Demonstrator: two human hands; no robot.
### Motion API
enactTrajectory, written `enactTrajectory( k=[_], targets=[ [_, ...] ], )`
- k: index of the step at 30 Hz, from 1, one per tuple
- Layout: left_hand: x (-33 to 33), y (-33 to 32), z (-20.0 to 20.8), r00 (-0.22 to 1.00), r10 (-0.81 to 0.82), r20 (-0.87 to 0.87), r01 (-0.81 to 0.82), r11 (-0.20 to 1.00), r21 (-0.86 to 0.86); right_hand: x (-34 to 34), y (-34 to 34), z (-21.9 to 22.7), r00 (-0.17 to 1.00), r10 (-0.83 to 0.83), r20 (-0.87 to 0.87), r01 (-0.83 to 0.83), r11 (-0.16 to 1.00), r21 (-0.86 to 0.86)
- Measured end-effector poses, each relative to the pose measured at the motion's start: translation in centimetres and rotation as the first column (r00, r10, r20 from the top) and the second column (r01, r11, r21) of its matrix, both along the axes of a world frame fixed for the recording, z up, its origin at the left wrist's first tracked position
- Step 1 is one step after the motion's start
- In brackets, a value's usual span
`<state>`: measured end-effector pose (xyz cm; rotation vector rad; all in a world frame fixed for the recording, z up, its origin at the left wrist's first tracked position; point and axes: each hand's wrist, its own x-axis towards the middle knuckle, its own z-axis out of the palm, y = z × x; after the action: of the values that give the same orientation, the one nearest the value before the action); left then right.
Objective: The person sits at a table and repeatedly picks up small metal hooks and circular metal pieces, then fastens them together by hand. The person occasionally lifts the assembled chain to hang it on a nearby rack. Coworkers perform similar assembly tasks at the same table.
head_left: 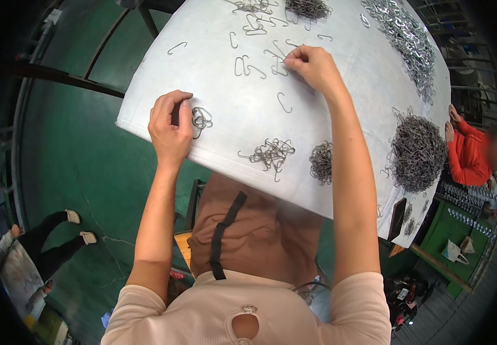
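Bent wire hooks lie scattered over the white-covered table (225, 98). My right hand (316, 69) reaches to the far middle, its thumb and fingertips pinched on a wire hook (278, 70) among several loose ones. At the left edge my left hand (171, 126) is curled with thumb and forefinger together; what it holds, if anything, is hidden. Right beside that hand lies a small bunch of hooks (201, 119). A single hook (284, 103) lies between my two hands. Nearer to me are a loose heap of hooks (270, 154) and a tighter one (321, 163), partly behind my right forearm.
A large dark heap of hooks (416, 150) and a long shiny metal pile (406, 49) spread along the right side. A phone-like dark slab (397, 218) stands at the right edge. A person in red (470, 150) sits beyond; another person (53, 247) is at lower left.
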<state>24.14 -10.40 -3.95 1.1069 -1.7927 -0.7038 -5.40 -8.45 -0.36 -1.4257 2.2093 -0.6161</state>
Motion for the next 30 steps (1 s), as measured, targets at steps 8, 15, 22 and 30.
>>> enactTrajectory(
  k=[8, 15, 22, 30],
  targets=[
    [0.2, -0.2, -0.2, 1.000, -0.016, -0.005, 0.016, 1.000, 0.016, 3.6, -0.6, 1.9, 0.992, -0.080, -0.098, 0.095, 0.983, 0.155],
    [0.0, 0.0, 0.0, 0.999, -0.001, -0.032, 0.003, 0.998, 0.060, 2.1, 2.1, -0.4, 0.989, 0.048, -0.141, -0.042, 0.998, 0.040],
    [0.2, 0.1, -0.3, 0.999, 0.004, -0.042, -0.002, 0.999, 0.044, -1.4, 12.4, 4.8, 0.979, 0.050, 0.196, -0.126, 0.909, 0.398],
    [-0.2, -0.2, -0.3, 1.000, -0.023, 0.007, 0.023, 0.999, 0.026, 2.4, 4.0, 0.1, 0.978, -0.200, -0.051, 0.197, 0.978, -0.063]
  ],
)
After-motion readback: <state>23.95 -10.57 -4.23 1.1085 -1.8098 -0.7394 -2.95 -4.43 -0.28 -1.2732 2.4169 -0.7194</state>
